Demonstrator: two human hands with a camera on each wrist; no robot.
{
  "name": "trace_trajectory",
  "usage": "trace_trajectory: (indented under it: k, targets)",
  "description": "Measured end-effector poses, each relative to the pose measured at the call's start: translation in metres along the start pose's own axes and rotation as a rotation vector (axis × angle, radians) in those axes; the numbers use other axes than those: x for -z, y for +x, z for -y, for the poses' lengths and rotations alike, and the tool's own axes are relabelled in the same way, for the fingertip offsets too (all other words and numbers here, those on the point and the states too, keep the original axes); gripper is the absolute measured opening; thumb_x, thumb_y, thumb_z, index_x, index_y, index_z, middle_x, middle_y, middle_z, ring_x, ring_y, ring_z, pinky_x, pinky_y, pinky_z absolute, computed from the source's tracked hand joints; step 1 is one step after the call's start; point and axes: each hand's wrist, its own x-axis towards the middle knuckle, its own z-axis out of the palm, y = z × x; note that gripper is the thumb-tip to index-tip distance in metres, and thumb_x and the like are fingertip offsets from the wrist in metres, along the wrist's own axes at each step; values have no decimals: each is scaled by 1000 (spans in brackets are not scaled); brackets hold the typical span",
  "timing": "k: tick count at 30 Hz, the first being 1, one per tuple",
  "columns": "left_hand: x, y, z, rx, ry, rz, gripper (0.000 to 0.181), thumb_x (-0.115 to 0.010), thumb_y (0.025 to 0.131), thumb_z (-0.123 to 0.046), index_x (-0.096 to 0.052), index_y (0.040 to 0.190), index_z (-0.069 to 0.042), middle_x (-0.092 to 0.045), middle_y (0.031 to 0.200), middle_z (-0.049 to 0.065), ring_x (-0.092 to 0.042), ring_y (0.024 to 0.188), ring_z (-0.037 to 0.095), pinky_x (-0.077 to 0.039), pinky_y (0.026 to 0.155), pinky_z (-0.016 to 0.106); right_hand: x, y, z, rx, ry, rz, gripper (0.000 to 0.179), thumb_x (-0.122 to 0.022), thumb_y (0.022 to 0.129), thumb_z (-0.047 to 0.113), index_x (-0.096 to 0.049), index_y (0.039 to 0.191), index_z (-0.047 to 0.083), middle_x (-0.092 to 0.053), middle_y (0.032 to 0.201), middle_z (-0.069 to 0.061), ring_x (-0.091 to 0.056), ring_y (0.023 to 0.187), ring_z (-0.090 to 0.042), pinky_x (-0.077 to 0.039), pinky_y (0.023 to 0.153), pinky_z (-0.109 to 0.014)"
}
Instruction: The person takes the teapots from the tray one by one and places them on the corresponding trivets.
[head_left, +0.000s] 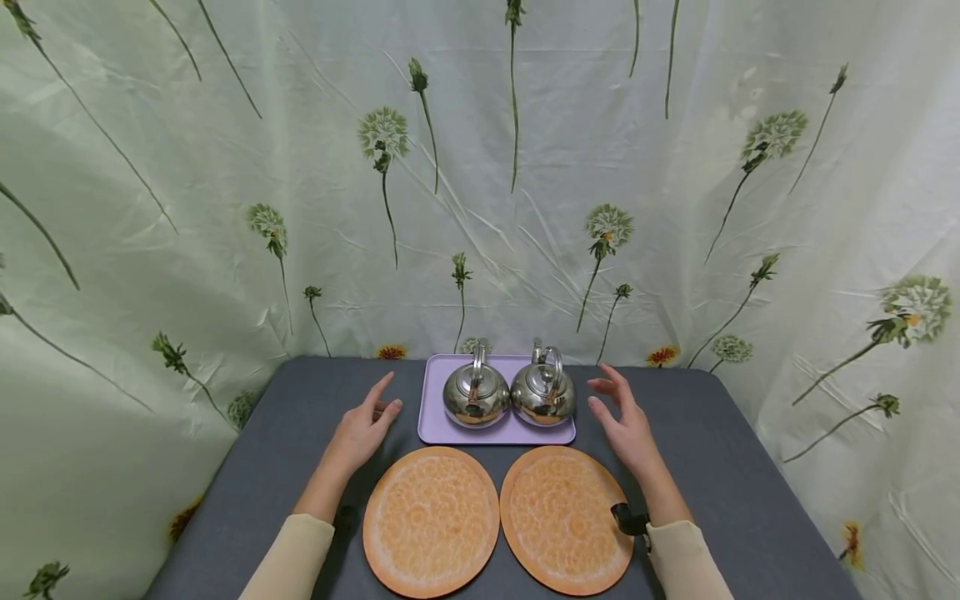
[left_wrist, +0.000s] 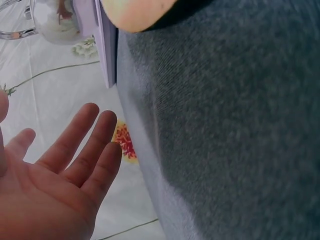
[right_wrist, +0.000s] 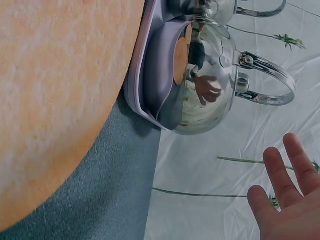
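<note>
Head view, lower ctr. of frame: two shiny metal kettles upright side by side on lilac tray, w/ two round orange mats just below it on dk. grey surface. L grip, left of tray, obs. open, fingers loosely extended, thumb apart, nothing held. R grip, right of tray nr. right-hand kettle, likewise open, no contact w/ kettle, nothing held.

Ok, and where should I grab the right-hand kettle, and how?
Probably by its handle, from above and the right: the kettle stands upright on the tray, its handle arches over the top with an open gap beneath, and your right hand is nearest.
</note>
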Motion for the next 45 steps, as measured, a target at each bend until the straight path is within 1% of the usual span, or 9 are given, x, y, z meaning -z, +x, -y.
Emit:
trace_trajectory:
  k: [5, 10, 14, 18, 22, 25, 33, 40, 45]
  targets:
    - [-3, 0, 0, 17, -22, 14, 66, -47, 99, -60, -25, 157, -39, -69, 125, 11, -64, 115, 34, -44, 98, 58, -2, 1, 7, -12, 22, 27, 57, -53, 104, 12, -29, 155, 10, -53, 139, -27, -44, 136, -44, -28, 110, -66]
    - [-7, 2, 1, 34, -35, 43, 68, -48, 99, -61, -24, 157, -36, -68, 126, 13, -65, 115, 34, -44, 98, 58, -7, 4, 4, -14, 28, 28, 57, -54, 103, 12, -30, 155, 11, -54, 138, -26, -46, 135, -43, -29, 111, -65]
    - [-8, 4, 0, 42, -42, 68, 73, -47, 96, -67, -25, 157, -35, -70, 118, 10, -67, 105, 29, -47, 94, 56, -15, 10, -13, -21, 31, 23, 57, -54, 104, 14, -29, 155, 14, -54, 139, -24, -45, 137, -42, -30, 110, -65]
    - [-10, 5, 0, 41, -44, 80, 70, -50, 97, -61, -26, 157, -33, -70, 108, 5, -67, 94, 21, -49, 88, 52, -23, 18, -34, -22, 45, 19, 57, -54, 104, 20, -29, 156, 20, -55, 141, -20, -45, 138, -39, -31, 110, -64]
    - [-14, 8, 1, 40, -45, 94, 65, -54, 100, -50, -27, 156, -33, -70, 99, 1, -65, 85, 14, -50, 81, 46, -26, 22, -38, -16, 65, 26, 57, -55, 104, 27, -31, 155, 23, -56, 140, -16, -46, 139, -35, -32, 111, -61]
    - [-17, 11, 1, 44, -51, 109, 64, -55, 100, -49, -28, 156, -33, -70, 96, 0, -65, 83, 12, -50, 77, 41, -27, 25, -37, -10, 100, 35, 57, -55, 104, 28, -31, 155, 23, -56, 140, -17, -46, 139, -35, -32, 112, -60]
    - [-20, 16, 5, 62, -89, 203, 68, -57, 97, -53, -27, 156, -36, -70, 95, 0, -65, 78, 12, -50, 73, 34, -32, 31, -35, -42, 130, 55, 56, -54, 104, 32, -31, 155, 28, -55, 142, -14, -48, 137, -32, -33, 113, -55]
    - [-18, 22, 4, 58, -105, 277, 65, -60, 99, -43, -30, 155, -32, -70, 90, 0, -64, 75, 14, -49, 71, 34, -33, 34, -30, -86, 169, 69, 56, -53, 104, 33, -31, 155, 29, -53, 144, -15, -46, 138, -32, -33, 113, -55]
    - [-18, 28, 6, 58, -91, 324, 62, -60, 100, -40, -33, 154, -29, -71, 89, 0, -64, 74, 14, -48, 69, 33, -36, 37, -35, -87, 172, 66, 56, -54, 103, 37, -32, 154, 33, -54, 143, -13, -48, 137, -31, -34, 112, -55]
